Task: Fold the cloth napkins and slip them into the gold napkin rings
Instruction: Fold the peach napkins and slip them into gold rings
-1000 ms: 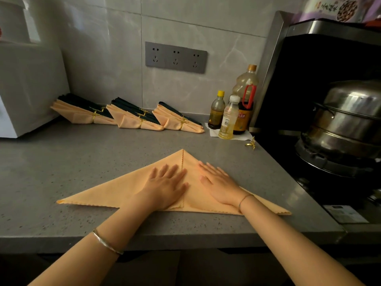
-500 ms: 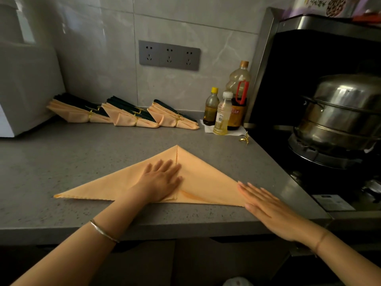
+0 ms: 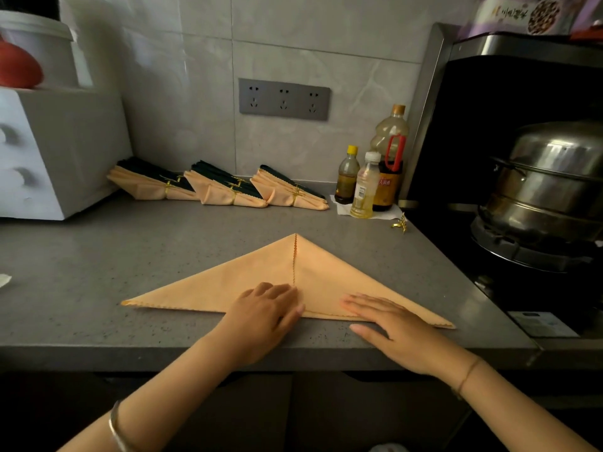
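Right hand [image 3: 401,334] pressing napkin [image 3: 329,272] flat-fingered, left hand [image 3: 261,316] bending over its seam — grip unclear, ringed bundles [image 3: 228,192], bottles [image 3: 363,190], gold ring [image 3: 400,223] sitting behind — labels unreadable

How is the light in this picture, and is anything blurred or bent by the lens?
Head view: dim overall; the wall is lit best, the stove side is almost black, with glints on the pot; the wide lens makes the steel panel lean; napkin, left hand and right hand look fairly sharp.

Chinese characters show on the purple packet [image 3: 522,14] above the hood and on the large bottle [image 3: 390,132] with its red label [image 3: 386,185], all too blurred to read, like the stove's sticker [image 3: 541,322].
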`<action>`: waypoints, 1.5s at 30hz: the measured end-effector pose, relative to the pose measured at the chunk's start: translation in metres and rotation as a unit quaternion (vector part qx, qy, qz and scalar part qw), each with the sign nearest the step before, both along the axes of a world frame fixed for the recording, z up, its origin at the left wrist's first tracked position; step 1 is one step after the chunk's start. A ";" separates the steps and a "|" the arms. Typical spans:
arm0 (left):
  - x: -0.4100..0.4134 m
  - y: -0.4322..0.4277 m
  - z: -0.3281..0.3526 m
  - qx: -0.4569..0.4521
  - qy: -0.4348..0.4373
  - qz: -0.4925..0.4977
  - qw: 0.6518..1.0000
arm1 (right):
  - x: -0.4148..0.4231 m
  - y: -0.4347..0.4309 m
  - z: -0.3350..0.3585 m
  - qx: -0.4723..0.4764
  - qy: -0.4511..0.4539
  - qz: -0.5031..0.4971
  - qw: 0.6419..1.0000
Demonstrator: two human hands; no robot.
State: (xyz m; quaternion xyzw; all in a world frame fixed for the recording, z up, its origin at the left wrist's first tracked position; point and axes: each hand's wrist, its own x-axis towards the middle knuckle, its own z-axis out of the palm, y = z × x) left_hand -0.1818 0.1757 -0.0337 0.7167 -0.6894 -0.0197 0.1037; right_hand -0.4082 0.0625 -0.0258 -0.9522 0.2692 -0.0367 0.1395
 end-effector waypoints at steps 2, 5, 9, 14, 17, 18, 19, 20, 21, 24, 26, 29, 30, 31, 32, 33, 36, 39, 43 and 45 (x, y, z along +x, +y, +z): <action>-0.001 0.008 -0.004 -0.006 0.010 -0.015 1.000 | 0.007 0.001 -0.001 -0.010 -0.003 0.012 1.000; 0.001 0.016 -0.007 -0.001 0.023 -0.034 0.999 | 0.011 -0.001 -0.003 -0.023 -0.011 0.020 0.999; 0.010 0.021 -0.009 0.018 0.044 -0.072 0.996 | 0.012 -0.004 -0.006 -0.033 -0.017 0.027 0.999; 0.015 0.024 -0.007 0.018 0.021 -0.112 0.993 | 0.011 -0.006 -0.003 -0.055 -0.007 0.039 0.998; 0.015 0.026 -0.007 0.015 0.014 -0.123 0.992 | 0.003 -0.011 0.004 -0.072 0.012 0.030 0.997; 0.015 0.027 -0.007 0.010 0.018 -0.125 0.992 | -0.001 -0.013 0.008 -0.083 0.025 0.022 0.996; 0.015 0.027 -0.007 0.005 0.021 -0.126 0.992 | -0.006 -0.017 0.012 -0.095 0.042 0.012 0.995; 0.015 0.027 -0.007 0.001 0.020 -0.126 0.992 | -0.012 -0.021 0.016 -0.108 0.057 0.001 0.993; 0.016 0.027 -0.008 -0.002 0.016 -0.127 0.992 | -0.018 -0.028 0.021 -0.114 0.067 -0.016 0.991; 0.016 0.028 -0.010 -0.007 0.004 -0.129 0.992 | -0.032 -0.047 0.044 -0.092 0.025 -0.072 0.993; 0.017 0.027 -0.010 -0.007 0.016 -0.130 0.991 | -0.033 -0.060 0.061 -0.026 -0.064 -0.088 0.994; 0.016 0.027 -0.010 -0.007 0.019 -0.129 0.991 | -0.018 -0.071 0.084 0.043 -0.158 -0.101 0.981; 0.016 0.028 -0.010 -0.008 0.018 -0.128 0.992 | -0.009 -0.075 0.089 0.049 -0.186 -0.100 0.976; 0.015 0.028 -0.010 -0.009 0.019 -0.126 0.992 | 0.001 -0.079 0.093 0.062 -0.221 -0.101 0.968; 0.014 0.029 -0.010 -0.011 0.022 -0.125 0.992 | 0.013 -0.084 0.094 0.088 -0.261 -0.102 0.956; 0.014 0.029 -0.010 -0.014 0.026 -0.123 0.992 | 0.027 -0.089 0.093 0.116 -0.296 -0.106 0.942; 0.014 0.030 -0.010 -0.015 0.035 -0.119 0.992 | 0.074 -0.107 0.080 0.164 -0.337 -0.129 0.918; 0.014 0.030 -0.009 -0.008 0.034 -0.115 0.993 | 0.113 -0.120 0.053 0.203 -0.326 -0.154 0.910; 0.013 0.030 -0.009 -0.002 0.030 -0.119 0.992 | 0.139 -0.124 0.022 0.240 -0.307 -0.167 0.906; 0.014 0.029 -0.008 0.005 0.030 -0.116 0.993 | 0.145 -0.123 0.012 0.243 -0.311 -0.166 0.903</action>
